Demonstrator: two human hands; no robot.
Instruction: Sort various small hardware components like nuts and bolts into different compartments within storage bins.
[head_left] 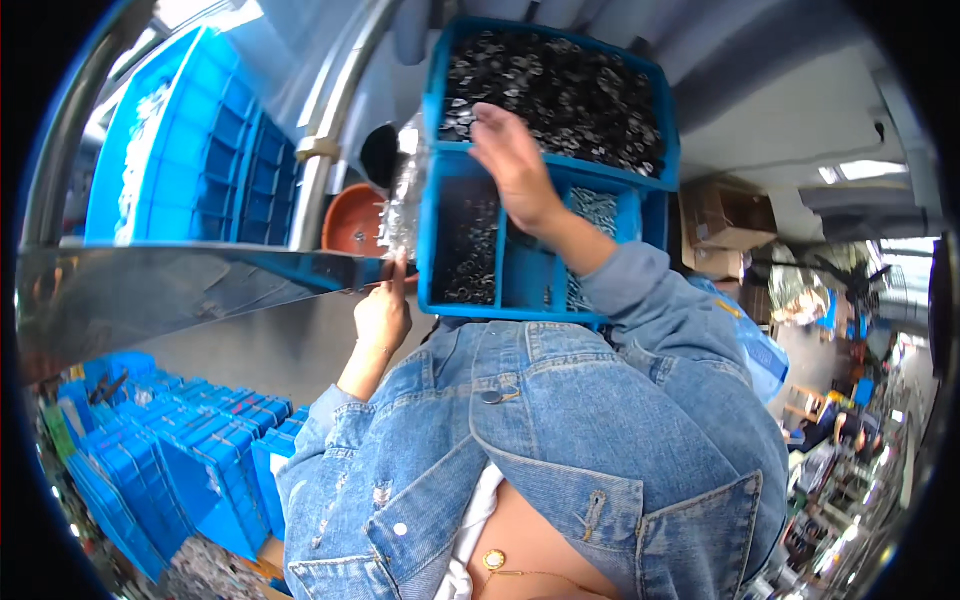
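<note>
The right hand is at the small black parts in a blue bin; the left hand is near an orange bowl; I cannot tell whether either grips anything.

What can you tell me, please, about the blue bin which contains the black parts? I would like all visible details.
The blue bin is rectangular, open-topped and looks like plastic. Many small black parts, some glinting, lie loose inside. It stands just beyond the divided blue tray. The right hand is over its near left part; whether it touches anything there cannot be told.
</note>
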